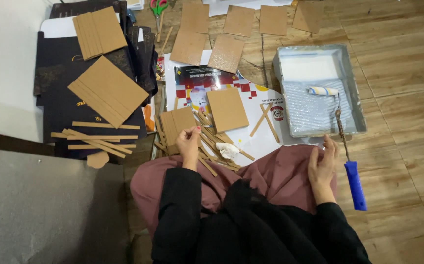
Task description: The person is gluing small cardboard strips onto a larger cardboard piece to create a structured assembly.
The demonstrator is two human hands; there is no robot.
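Brown fibreboard lies all around you in the head view. Your left hand hangs above your pink-skirted knee with its fingers curled loosely inward; whether it pinches anything you cannot tell, though it sits right over a scattered heap of thin brown wooden strips and just beside a small stack of brown board panels. A crumpled white cloth lies among the strips. Beyond them, a square brown board rests on a printed white paper sheet, with two crossed thin sticks to its right.

Your right hand rests flat and relaxed on your pink skirt, fingers spread, gripping nothing. Just beside it lies a paint roller with a blue handle, its small white roller head resting in a grey plastic paint tray on the wooden floor.

To your left, two fanned stacks of larger brown boards sit on dark cardboard sheets, with more long wooden strips below them. Further away, single speckled brown squares are spread in a row, near scissors with pink and green handles.
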